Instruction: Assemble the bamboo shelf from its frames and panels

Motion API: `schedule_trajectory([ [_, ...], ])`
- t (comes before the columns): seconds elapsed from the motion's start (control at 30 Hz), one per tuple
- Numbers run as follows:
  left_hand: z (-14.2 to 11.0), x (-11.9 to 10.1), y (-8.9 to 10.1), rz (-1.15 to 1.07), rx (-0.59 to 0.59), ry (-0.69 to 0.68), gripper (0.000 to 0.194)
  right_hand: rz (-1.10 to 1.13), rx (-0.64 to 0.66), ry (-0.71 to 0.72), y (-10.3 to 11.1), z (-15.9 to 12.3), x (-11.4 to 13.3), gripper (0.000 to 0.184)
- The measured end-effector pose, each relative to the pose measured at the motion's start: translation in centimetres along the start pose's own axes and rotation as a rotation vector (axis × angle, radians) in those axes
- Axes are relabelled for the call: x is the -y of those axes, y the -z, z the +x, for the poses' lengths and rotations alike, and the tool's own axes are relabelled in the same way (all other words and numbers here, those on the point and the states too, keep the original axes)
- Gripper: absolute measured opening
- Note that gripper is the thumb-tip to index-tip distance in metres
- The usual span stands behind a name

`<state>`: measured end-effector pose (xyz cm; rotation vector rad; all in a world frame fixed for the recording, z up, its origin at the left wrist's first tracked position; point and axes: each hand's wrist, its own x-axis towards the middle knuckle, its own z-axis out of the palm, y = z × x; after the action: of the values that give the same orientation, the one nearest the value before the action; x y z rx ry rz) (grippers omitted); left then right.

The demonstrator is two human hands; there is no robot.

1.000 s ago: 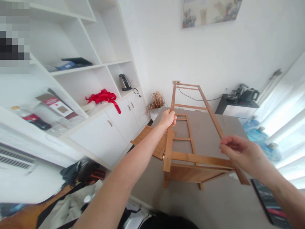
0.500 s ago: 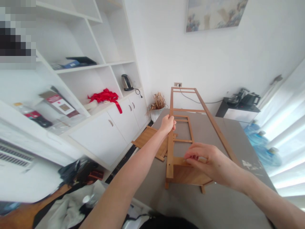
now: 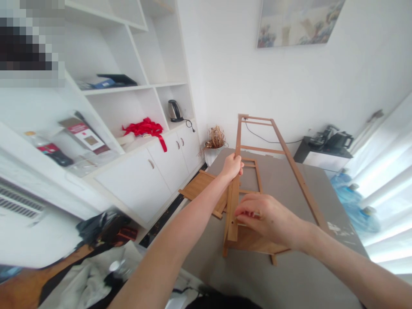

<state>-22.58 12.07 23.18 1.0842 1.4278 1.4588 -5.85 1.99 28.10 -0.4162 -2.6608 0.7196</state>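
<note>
My left hand (image 3: 234, 166) is closed around the left post of a tall, light-brown wooden frame (image 3: 296, 174) with crossbars. The frame leans away from me over the grey table (image 3: 289, 281). My right hand (image 3: 262, 214) hovers at the near end of that post, beside a small dark hole. Its thumb and fingers are pinched together; whatever sits between them is too small to make out. Under the frame's near end is a wooden board (image 3: 252, 239) with short legs. A slatted wooden panel (image 3: 202, 189) and a smaller ladder-like frame (image 3: 259, 177) lie farther back.
White shelving with cupboards (image 3: 128, 184) runs along the left, holding red ribbon (image 3: 144, 127) and a kettle (image 3: 174, 110). A dried plant (image 3: 215, 138) stands behind the table. Blue water bottles (image 3: 354, 199) are at the right, near a small cabinet (image 3: 322, 155).
My right hand has moved left, from the frame's right post across the near crossbar to the left post's near end. My left hand keeps hold of the left post. The view has shifted slightly.
</note>
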Motion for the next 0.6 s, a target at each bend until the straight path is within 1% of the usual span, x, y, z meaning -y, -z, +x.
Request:
schedule_trajectory([
  [0.1, 0.1, 0.0, 0.0, 0.002, 0.000, -0.003, 0.017, -0.015, 0.009, -0.005, -0.1, 0.2, 0.1, 0.014],
  [0.3, 0.3, 0.7, 0.3, 0.009, -0.013, 0.011, 0.015, -0.057, 0.078, 0.000, -0.3, 0.6, 0.3, 0.017],
  [0.6, 0.5, 0.9, 0.4, 0.015, -0.032, 0.014, 0.015, -0.161, 0.153, 0.047, -0.3, 1.0, 0.7, 0.020],
])
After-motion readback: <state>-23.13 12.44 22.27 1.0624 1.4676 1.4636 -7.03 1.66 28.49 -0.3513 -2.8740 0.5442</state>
